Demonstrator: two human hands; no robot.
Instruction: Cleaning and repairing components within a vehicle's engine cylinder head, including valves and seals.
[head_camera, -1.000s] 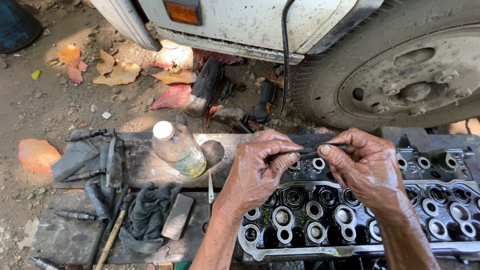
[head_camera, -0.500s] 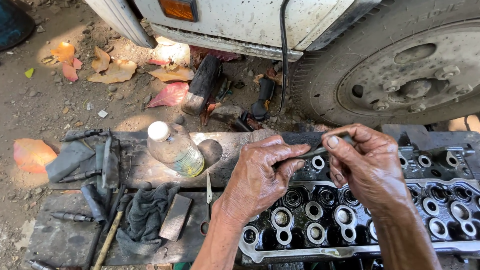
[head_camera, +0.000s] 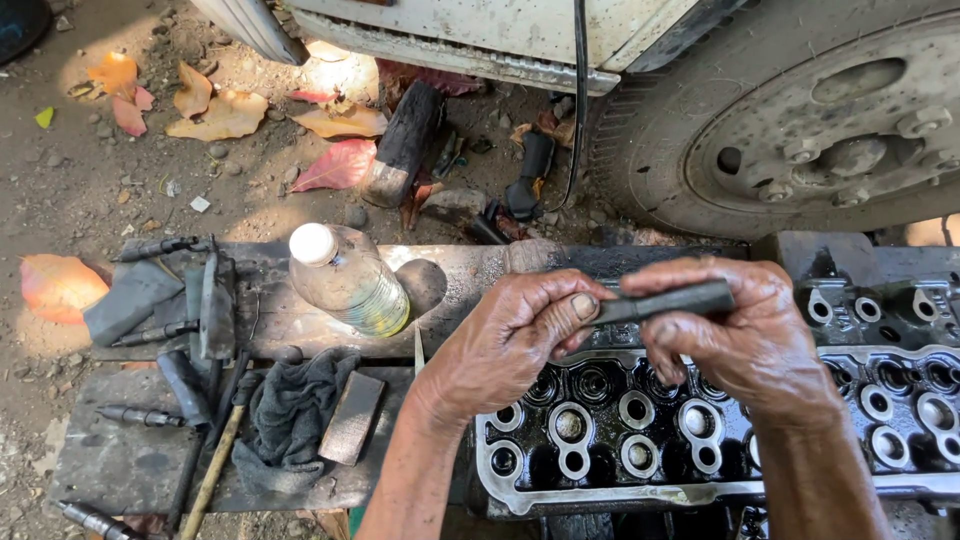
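Between our two hands we hold a short dark metal rod, level and lying crosswise. Our left hand pinches its near end, thumb pressed on top and fingers curled beneath. Our right hand wraps the far end, fingers closed over it, so only the middle stretch shows between the two grips. Directly below the fingers lies a black, oily cylinder head; the rod is held clear above it. Left of our left fingers a clear plastic bottle lies on a wooden plank, with a grey rag nearby.
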